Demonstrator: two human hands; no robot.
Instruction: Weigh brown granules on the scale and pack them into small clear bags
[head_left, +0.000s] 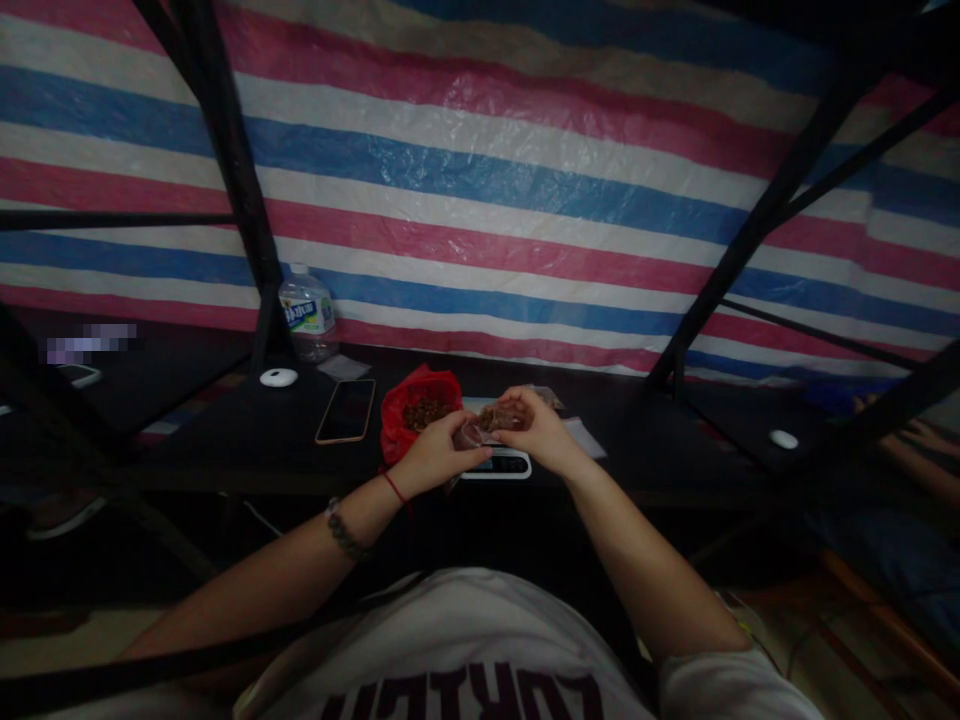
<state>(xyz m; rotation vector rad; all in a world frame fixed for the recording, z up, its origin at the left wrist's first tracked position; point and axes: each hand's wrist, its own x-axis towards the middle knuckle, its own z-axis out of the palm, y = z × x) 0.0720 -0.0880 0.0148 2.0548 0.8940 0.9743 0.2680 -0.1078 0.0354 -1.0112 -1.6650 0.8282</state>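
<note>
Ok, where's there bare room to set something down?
Widest: the black tabletop right of the flat white sheet, toward the slanted black metal post. A smaller patch lies left of the gold-edged black phone, in front of the white rounded device. It's crowded between phone and sheet: red plastic bag, white digital scale, left hand and right hand.

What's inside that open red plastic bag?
Inside the red plastic bag are small, dark brown pieces. The left hand covers part of the bag's near right side; anything beneath the top layer is hidden.
</note>
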